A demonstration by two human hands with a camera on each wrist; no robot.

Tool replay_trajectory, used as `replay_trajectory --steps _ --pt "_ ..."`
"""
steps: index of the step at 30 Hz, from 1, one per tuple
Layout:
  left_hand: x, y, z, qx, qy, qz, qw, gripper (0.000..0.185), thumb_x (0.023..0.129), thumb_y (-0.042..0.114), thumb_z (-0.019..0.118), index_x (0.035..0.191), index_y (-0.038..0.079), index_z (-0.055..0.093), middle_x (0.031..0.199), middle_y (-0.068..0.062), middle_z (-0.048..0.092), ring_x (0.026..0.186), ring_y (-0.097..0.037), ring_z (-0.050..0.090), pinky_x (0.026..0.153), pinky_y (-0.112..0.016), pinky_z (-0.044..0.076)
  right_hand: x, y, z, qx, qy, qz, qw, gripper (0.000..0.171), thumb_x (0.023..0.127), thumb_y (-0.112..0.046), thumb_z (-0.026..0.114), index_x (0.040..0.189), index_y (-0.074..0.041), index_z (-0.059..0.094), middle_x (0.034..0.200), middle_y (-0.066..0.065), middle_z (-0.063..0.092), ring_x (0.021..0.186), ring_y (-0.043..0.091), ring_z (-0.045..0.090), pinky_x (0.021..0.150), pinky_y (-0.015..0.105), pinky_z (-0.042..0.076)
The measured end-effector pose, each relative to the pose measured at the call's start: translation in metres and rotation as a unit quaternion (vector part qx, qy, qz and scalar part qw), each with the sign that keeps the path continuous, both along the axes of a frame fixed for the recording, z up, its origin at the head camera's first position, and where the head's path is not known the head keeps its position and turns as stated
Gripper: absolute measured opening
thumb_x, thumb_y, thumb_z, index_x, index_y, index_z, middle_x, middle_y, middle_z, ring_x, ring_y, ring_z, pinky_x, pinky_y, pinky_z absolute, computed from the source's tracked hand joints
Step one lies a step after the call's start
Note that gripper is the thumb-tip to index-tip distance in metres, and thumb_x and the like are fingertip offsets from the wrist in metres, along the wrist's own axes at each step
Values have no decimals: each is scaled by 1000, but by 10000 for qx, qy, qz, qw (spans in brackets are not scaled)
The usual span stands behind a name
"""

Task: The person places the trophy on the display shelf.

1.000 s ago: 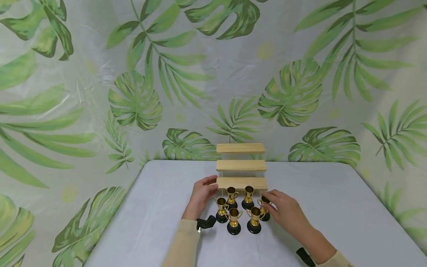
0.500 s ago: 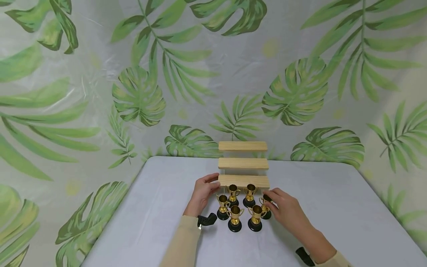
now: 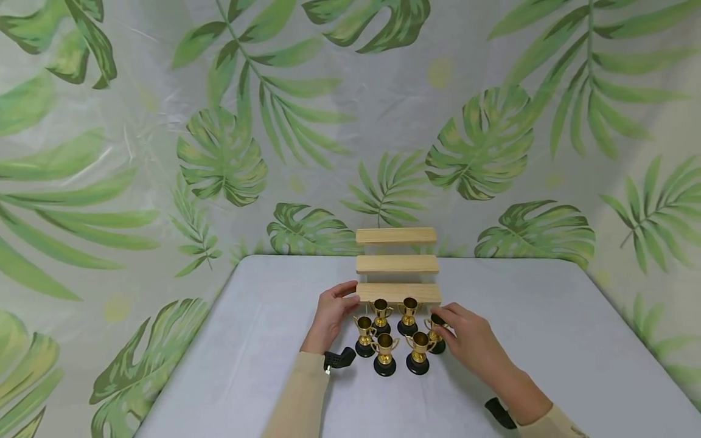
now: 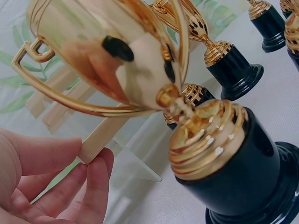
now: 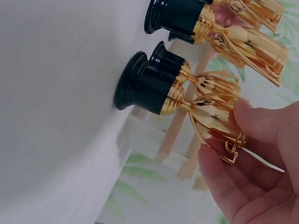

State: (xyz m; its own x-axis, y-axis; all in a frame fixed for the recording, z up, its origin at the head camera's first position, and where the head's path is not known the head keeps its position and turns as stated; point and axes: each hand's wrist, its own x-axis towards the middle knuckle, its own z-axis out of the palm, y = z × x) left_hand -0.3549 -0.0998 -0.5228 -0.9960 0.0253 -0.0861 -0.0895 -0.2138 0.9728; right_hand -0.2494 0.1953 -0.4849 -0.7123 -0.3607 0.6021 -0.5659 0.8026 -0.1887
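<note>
Wooden shelf (image 3: 398, 292): better to steady softly, with left grip (image 3: 330, 313) pinching its left end. In between, avoid knocking upright cups (image 3: 385, 345) on tabletop (image 3: 274, 322). At right, hold end cup (image 5: 175, 97) vertical, pinched near rim by right grip (image 3: 472, 336).

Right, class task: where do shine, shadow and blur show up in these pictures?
Left wrist view: the nearest gold trophy carries mirror-like reflections and bright highlights; head view: a soft shadow on the white tabletop below the right hand; right wrist view: the leafy backdrop looks soft.
</note>
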Motion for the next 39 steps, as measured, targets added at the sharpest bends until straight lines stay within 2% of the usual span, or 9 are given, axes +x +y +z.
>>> replay_trajectory --steps 9,22,30,39 --pt "0 0 2 11 -85 1 10000 45 88 -6 71 132 -1 63 125 -18 65 100 -21 68 87 -34 56 2 3 9 -70 -123 -119 9998 39 81 -11 85 117 -4 72 99 2 68 75 16 65 60 31 54" --pt "2 1 2 20 -65 8 10000 49 89 -5 70 136 -3 60 126 -19 64 98 -19 68 91 -39 55 0 13 22 -97 175 -275 9994 40 79 -13 87 115 -7 73 99 2 68 65 9 59 53 26 49" --pt "-1 1 0 54 -145 -13 9999 47 88 -6 71 134 0 63 127 -18 64 100 -21 67 90 -36 55 0 12 28 -63 219 -256 9994 41 78 -13 87 116 -5 72 99 4 68 64 11 59 52 27 49" --pt "1 2 1 57 -111 41 9999 47 88 -7 70 134 -2 61 127 -19 64 100 -20 68 88 -35 56 0 11 40 -173 355 -215 9990 42 78 -14 87 116 -6 73 101 4 68 69 14 62 53 30 51"
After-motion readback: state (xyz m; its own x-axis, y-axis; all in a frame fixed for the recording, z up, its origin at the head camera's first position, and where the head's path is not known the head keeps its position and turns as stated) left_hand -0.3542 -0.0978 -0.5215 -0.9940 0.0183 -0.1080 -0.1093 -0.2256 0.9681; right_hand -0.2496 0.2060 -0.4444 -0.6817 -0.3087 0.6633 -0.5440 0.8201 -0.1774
